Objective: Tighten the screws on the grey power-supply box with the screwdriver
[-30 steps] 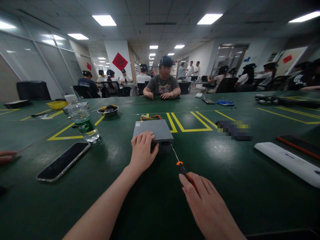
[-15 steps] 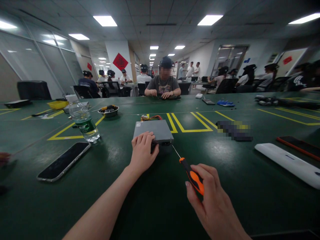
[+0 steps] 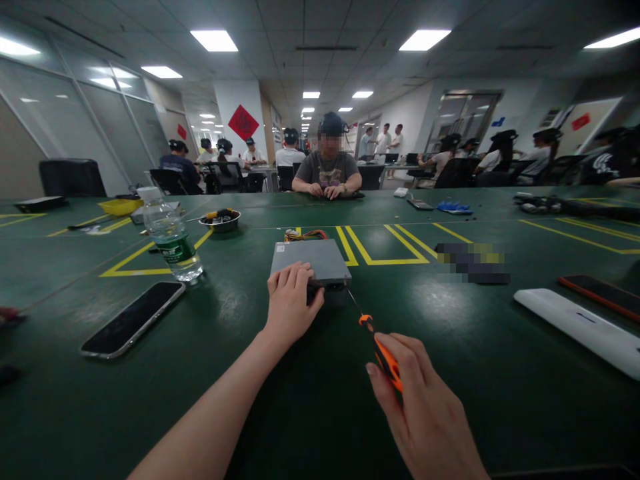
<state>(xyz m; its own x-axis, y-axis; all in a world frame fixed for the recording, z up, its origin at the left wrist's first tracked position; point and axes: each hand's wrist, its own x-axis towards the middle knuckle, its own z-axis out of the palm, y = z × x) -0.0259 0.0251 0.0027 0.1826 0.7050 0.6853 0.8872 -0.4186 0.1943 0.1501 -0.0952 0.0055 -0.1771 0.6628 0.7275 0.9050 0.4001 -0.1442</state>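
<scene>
A grey metal box [image 3: 316,259] with coloured wires at its far end lies on the green table [image 3: 300,413] in front of me. My left hand [image 3: 291,301] rests on the box's near left corner, fingers curled over its edge and pressed on it. My right hand [image 3: 425,417] is closed round the orange-and-black handle of a screwdriver [image 3: 377,347]. The thin shaft points up and left, its tip at the box's near right corner.
A water bottle [image 3: 170,235] and a dark phone [image 3: 134,319] lie to the left. A white bar [image 3: 580,327] and another phone [image 3: 600,293] lie to the right. A metal bowl [image 3: 220,220] sits further back. A person [image 3: 327,170] works across the table; others sit behind.
My right hand has taken a firmer hold on the screwdriver and the tip has drawn closer to the box's near right corner. My left hand has stayed on the box.
</scene>
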